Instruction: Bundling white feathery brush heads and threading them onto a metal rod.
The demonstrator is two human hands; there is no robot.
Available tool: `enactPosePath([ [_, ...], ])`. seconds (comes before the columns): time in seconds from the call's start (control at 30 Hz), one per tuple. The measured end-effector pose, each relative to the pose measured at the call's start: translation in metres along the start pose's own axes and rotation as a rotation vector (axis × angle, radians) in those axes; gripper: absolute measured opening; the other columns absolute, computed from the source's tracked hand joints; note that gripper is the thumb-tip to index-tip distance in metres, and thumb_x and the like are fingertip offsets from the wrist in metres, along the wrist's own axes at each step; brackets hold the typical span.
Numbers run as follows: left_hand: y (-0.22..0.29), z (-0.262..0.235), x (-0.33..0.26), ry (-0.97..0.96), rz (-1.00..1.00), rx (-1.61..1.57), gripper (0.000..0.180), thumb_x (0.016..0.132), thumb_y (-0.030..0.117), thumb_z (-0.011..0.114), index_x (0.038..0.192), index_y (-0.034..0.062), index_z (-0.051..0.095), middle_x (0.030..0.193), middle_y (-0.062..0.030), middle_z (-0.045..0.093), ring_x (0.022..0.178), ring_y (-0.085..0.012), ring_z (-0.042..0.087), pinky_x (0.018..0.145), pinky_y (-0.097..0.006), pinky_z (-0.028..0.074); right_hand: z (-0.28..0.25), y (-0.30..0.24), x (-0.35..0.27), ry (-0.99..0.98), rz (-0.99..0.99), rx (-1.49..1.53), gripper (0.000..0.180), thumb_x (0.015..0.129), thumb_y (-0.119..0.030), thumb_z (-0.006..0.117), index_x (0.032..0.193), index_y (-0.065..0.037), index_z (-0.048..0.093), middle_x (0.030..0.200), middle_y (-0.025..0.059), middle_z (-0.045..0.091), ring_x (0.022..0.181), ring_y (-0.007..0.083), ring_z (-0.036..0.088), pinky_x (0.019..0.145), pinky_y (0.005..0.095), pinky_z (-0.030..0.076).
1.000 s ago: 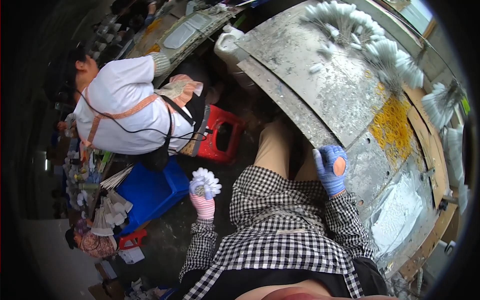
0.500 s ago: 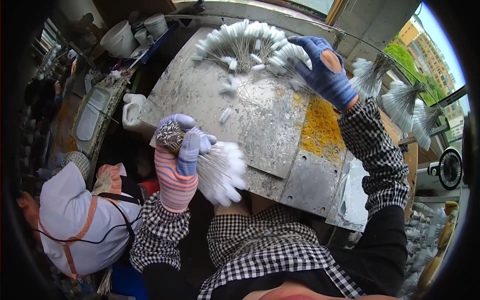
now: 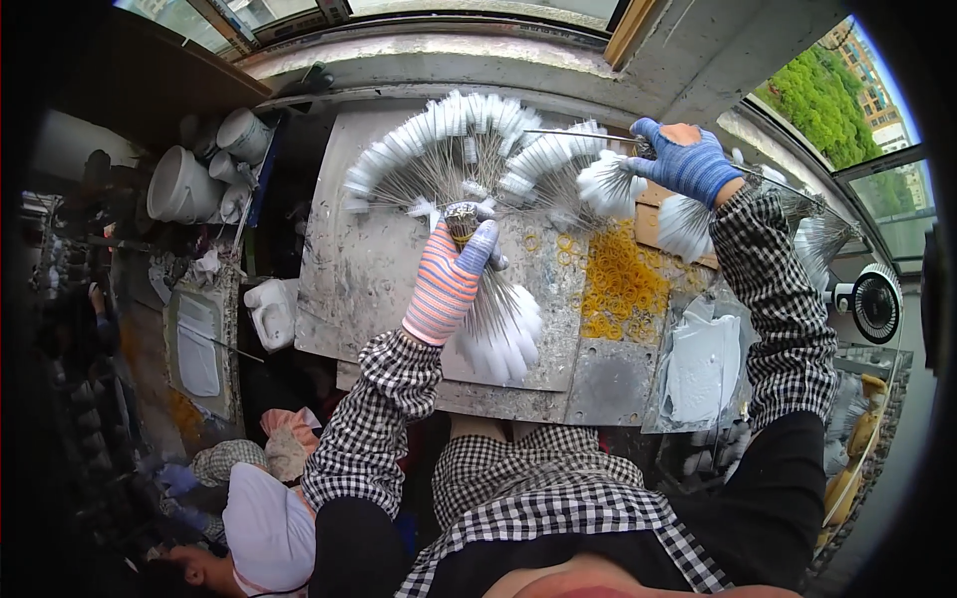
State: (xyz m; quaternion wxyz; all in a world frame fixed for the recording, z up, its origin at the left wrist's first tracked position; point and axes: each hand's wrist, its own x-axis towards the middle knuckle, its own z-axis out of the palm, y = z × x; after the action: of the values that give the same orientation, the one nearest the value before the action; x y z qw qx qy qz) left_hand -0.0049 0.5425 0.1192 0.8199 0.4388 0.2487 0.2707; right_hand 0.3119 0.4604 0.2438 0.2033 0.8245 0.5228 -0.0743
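My left hand (image 3: 451, 274), in a pink-and-blue striped glove, is closed around a bundle of small wire-stemmed brushes (image 3: 502, 334). Their white heads fan out below the hand, and the bunched stem ends show above the fist. My right hand (image 3: 688, 164), in a blue glove with a hole at the back, closes over a thin rod (image 3: 573, 135). Just below its fingertips hangs a bunch of white brushes (image 3: 608, 186), its stems gathered at the rod. More loose brushes (image 3: 429, 140) lie fanned across the metal worktop (image 3: 374, 299).
Yellow rubber bands (image 3: 618, 279) are heaped on the worktop, left of a white-smeared plate (image 3: 703, 359). Another brush bunch (image 3: 683, 227) hangs farther along. White buckets (image 3: 184, 186) and a plastic container (image 3: 272, 312) stand left. A co-worker (image 3: 269, 528) is at lower left; a fan (image 3: 877, 304) is right.
My left hand has moved up and right over the worktop with its brush bundle. My right hand has gone from the loose brushes to the rod. The view has shifted.
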Motion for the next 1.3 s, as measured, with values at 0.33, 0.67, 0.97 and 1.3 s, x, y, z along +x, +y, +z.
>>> enactPosePath([
  [0.33,0.025,0.037,0.057,0.018,-0.161,-0.102,0.017,0.099,0.020,0.065,0.109,0.0069,0.059,0.078,-0.0023,0.058,0.067,-0.0152,0.059,0.067,-0.034,0.057,-0.008,0.022,-0.037,0.229,-0.171,0.361,0.026,0.094,-0.033,0.068,0.108,-0.012,0.062,0.088,0.0101,0.074,0.078,0.0292,0.072,0.072,0.0386,0.056],
  [0.67,0.026,0.060,0.066,0.061,-0.115,0.168,0.019,0.100,0.022,0.065,0.106,0.0044,0.061,0.076,-0.0012,0.060,0.066,-0.0137,0.059,0.065,-0.032,0.055,-0.024,0.015,-0.065,0.315,-0.273,0.475,0.025,0.093,-0.034,0.068,0.106,-0.013,0.065,0.085,0.0095,0.072,0.078,0.0291,0.071,0.069,0.0403,0.056],
  [0.97,0.044,0.076,0.053,0.122,-0.093,0.028,0.016,0.101,0.020,0.063,0.098,0.0047,0.060,0.072,-0.0015,0.060,0.064,-0.0130,0.059,0.063,-0.030,0.054,-0.025,0.007,-0.063,0.375,-0.307,0.434,0.026,0.093,-0.033,0.067,0.107,-0.012,0.064,0.085,0.0094,0.071,0.077,0.0298,0.071,0.068,0.0404,0.056],
  [1.3,0.025,0.075,0.040,0.397,0.286,1.037,0.046,0.097,0.036,0.067,0.124,0.0018,0.053,0.096,-0.0138,0.071,0.086,-0.0277,0.070,0.080,-0.039,0.055,-0.020,0.007,-0.069,0.482,-0.332,0.461,0.025,0.094,-0.029,0.068,0.111,-0.011,0.066,0.090,0.0108,0.072,0.081,0.0297,0.071,0.070,0.0384,0.057],
])
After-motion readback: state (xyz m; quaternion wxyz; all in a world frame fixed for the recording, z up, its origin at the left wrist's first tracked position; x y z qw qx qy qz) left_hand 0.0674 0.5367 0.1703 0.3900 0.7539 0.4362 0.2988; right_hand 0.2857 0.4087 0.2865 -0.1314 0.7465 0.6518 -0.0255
